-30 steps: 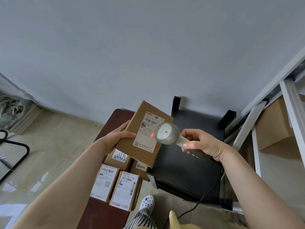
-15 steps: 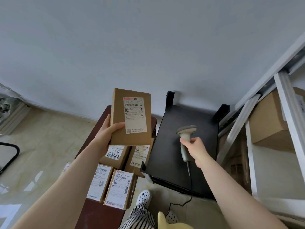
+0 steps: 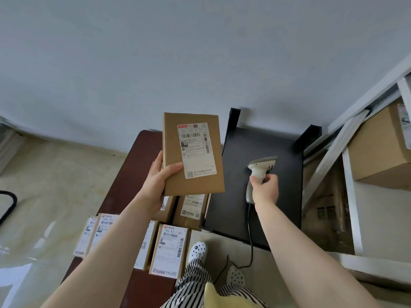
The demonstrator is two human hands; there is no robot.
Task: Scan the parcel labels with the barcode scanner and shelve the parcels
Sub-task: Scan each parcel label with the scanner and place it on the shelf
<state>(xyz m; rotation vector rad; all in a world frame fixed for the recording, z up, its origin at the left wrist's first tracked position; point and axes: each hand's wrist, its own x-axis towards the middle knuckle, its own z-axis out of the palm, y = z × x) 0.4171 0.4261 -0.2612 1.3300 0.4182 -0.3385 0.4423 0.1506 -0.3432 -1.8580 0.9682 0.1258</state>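
Note:
My left hand (image 3: 159, 182) grips a flat brown parcel (image 3: 195, 185) by its lower left edge and holds it upright in the air, its white label (image 3: 195, 150) facing me. The grey barcode scanner (image 3: 259, 170) lies on the black table (image 3: 235, 207), head pointing away from me, its black cable trailing toward the floor. My right hand (image 3: 264, 187) rests on the scanner's handle with fingers curled round it. Several more labelled brown parcels (image 3: 170, 252) lie on the dark red table (image 3: 126, 178) below my left arm.
A white metal shelf frame (image 3: 350, 207) stands at the right with a large cardboard box (image 3: 375, 147) on it. Grey wall ahead, glossy beige floor at the left. My striped trousers and spotted white shoes (image 3: 198, 250) are below, near the cable.
The scanner has gone from pointing at the parcel's label down onto the black table, my right hand still on its handle. My left hand turned the parcel upright and raised it.

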